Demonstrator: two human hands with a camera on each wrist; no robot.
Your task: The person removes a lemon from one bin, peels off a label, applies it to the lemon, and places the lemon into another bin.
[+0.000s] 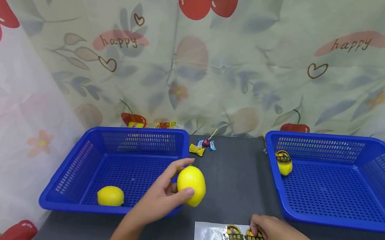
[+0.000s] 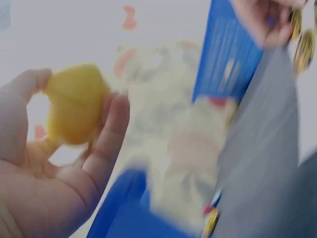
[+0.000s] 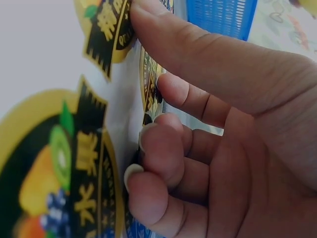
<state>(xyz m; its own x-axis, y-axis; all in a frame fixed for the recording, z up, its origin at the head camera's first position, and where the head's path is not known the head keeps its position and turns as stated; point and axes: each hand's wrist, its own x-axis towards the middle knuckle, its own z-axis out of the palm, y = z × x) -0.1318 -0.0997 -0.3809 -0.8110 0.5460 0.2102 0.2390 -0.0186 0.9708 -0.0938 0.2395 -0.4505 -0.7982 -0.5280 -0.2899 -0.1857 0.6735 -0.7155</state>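
Observation:
My left hand (image 1: 186, 178) grips a yellow lemon (image 1: 193, 183) between thumb and fingers, just above the near right corner of the left blue basket (image 1: 67, 169). The blurred left wrist view shows the same lemon (image 2: 74, 106) in that hand (image 2: 74, 94). A second lemon (image 1: 110, 196) lies in the left basket. My right hand (image 1: 256, 238) rests on a sticker sheet (image 1: 211, 239) at the table's front edge, fingers curled. In the right wrist view its fingertips (image 3: 141, 134) pick at the rim of a round fruit sticker (image 3: 59, 163).
The right blue basket (image 1: 351, 152) holds one lemon (image 1: 284, 163) that bears a sticker. A few wrapped candies (image 1: 203, 146) lie at the back of the dark table (image 1: 235, 183) between the baskets. A printed curtain closes off the back and left.

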